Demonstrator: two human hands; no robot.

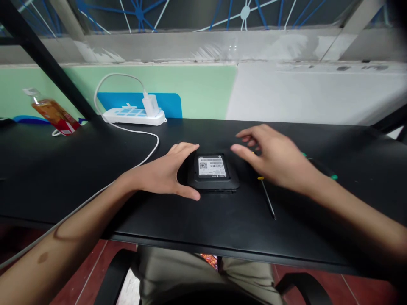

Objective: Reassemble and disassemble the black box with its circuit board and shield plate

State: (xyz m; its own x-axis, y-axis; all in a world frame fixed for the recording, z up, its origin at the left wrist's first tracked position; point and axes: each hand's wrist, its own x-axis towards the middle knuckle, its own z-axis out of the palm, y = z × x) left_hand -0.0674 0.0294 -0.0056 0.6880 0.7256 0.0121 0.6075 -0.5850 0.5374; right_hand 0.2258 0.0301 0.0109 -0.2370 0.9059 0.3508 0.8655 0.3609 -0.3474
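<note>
A flat black square device (212, 183) lies on the desk, with a white label (212, 166) carrying a QR code and barcodes on its upper face. My left hand (171, 171) is at the device's left side, thumb and fingers spread around that edge; whether it touches is hard to tell. To the right, my right hand (270, 154) is raised, thumb apart from the bent fingers and nothing seen between them. Beneath it lies a screwdriver (269, 199) with yellow on its handle and a metal shaft pointing toward me; the hand hides most of the handle.
A dark tool with green ends (333, 176) lies partly behind my right forearm. At the back stand a white power strip (135, 116) with a plugged-in charger (150, 105) and a drink bottle (57, 113). A white cable (149, 154) runs behind my left arm.
</note>
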